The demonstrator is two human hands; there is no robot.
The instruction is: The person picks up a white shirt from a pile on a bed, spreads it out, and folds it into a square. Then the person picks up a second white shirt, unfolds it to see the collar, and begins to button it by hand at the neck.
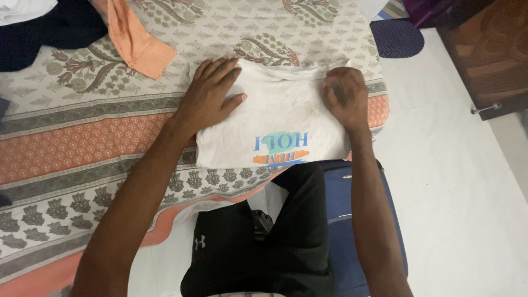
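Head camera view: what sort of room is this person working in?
Most likely a bedroom at home. A patterned bedsheet covers a bed, a folded white T-shirt lies under both hands, other clothes lie nearby, and a small rug sits on the tiled floor.

So the bed (pixel 82 148) has a printed cotton sheet, cream with floral motifs and orange stripes. Lying on it: a folded white t-shirt (pixel 275 118) near the edge, an orange cloth (pixel 137 41) further up, and dark navy fabric (pixel 49 33) top left.
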